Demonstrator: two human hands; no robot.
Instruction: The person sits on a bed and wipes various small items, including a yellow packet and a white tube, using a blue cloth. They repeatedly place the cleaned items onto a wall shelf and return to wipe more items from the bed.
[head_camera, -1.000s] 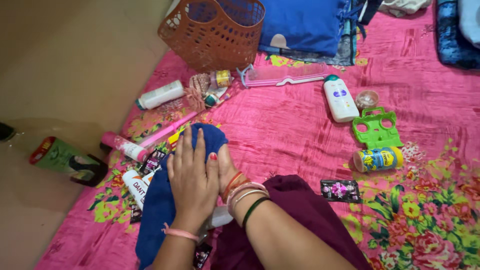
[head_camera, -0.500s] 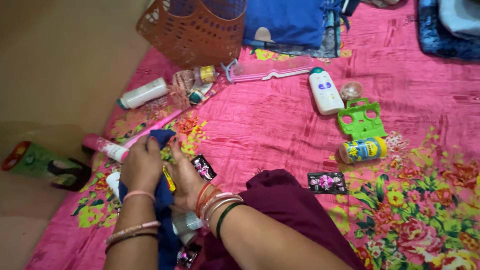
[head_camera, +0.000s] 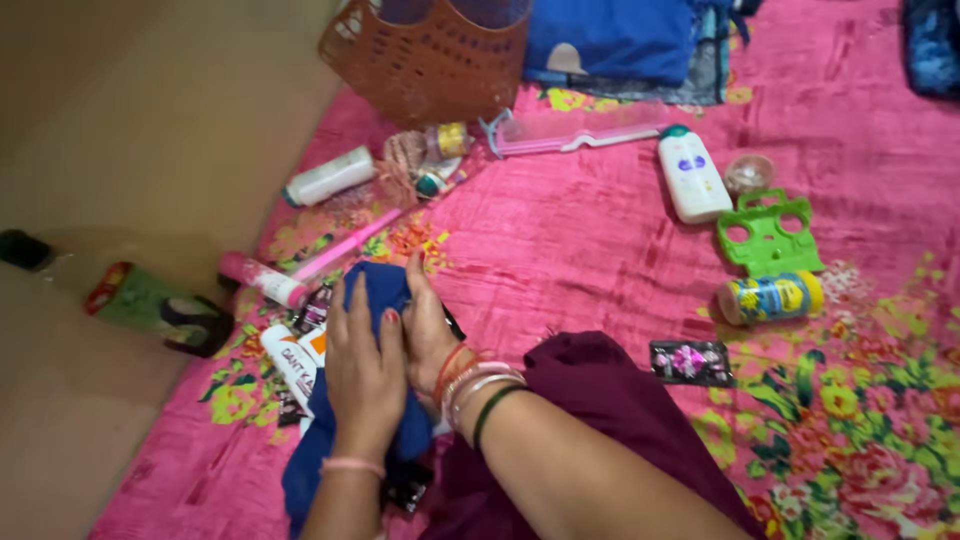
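A dark blue cloth (head_camera: 380, 285) lies bunched on the pink floral bedspread (head_camera: 600, 260) in front of me. My left hand (head_camera: 362, 375) presses flat on top of the cloth, fingers together. My right hand (head_camera: 428, 325) grips the cloth's right side, with several bangles on the wrist. Something is wrapped inside the cloth, but it is hidden. A white tube (head_camera: 290, 362) and small dark sachets (head_camera: 312, 308) lie just left of my hands.
An orange plastic basket (head_camera: 430, 60) stands at the back beside a blue cushion (head_camera: 610, 40). Scattered about are a white bottle (head_camera: 692, 175), a green plastic piece (head_camera: 768, 232), a yellow tin (head_camera: 770, 297), a pink comb (head_camera: 575, 135), a pink bottle (head_camera: 262, 278). The bed edge runs along the left.
My left hand has gone from gripping the cloth's edge to lying flat over it. The cloth is bunched between both hands again, and the sachet seen beside my right hand is covered.
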